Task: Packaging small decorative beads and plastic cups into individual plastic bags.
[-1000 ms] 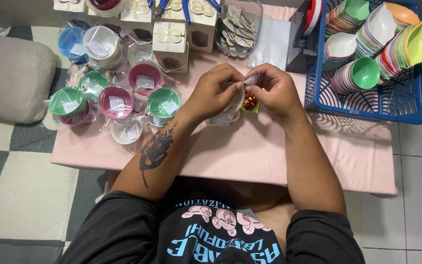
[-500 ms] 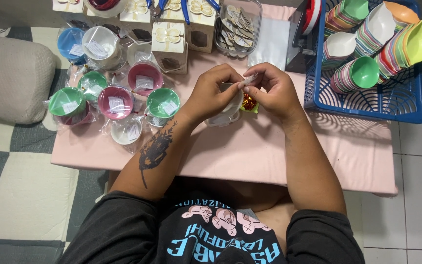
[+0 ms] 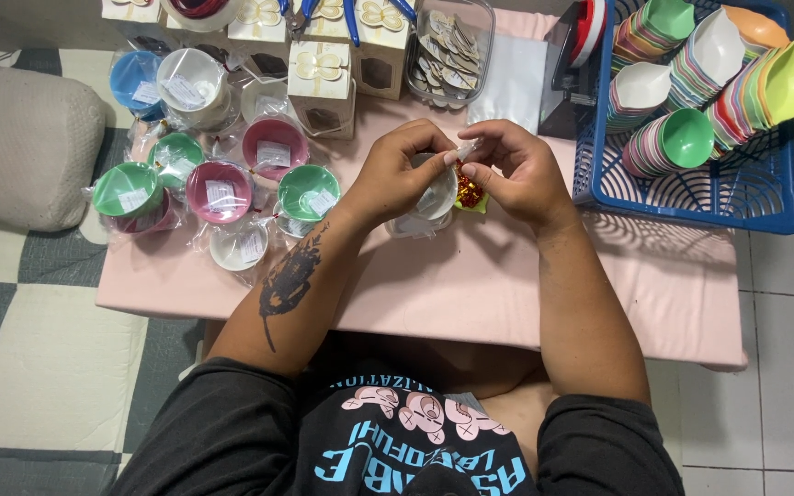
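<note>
Both hands, left hand [image 3: 397, 179] and right hand [image 3: 512, 170], pinch shut the clear bag [image 3: 436, 196] over a bowl; loosened fingertips could let its gathered neck spring open

Both hands met above the middle of the pink table [image 3: 470, 294]. The left hand [image 3: 403, 174] and the right hand [image 3: 512, 170] pinched the gathered top of a clear plastic bag [image 3: 464, 148] between their fingertips — a white bowl [image 3: 434, 197] sat inside it, with a red-and-gold sweet [image 3: 469, 192] just beside the right thumb. Near the left edge lay wrapped bowls [image 3: 222, 188] in green, pink, blue and white. Small cream boxes [image 3: 320, 78] and a clear tub of tags [image 3: 448, 50] stood along the far edge — a blue basket [image 3: 691, 197] of stacked coloured bowls filled the far right corner.
</note>
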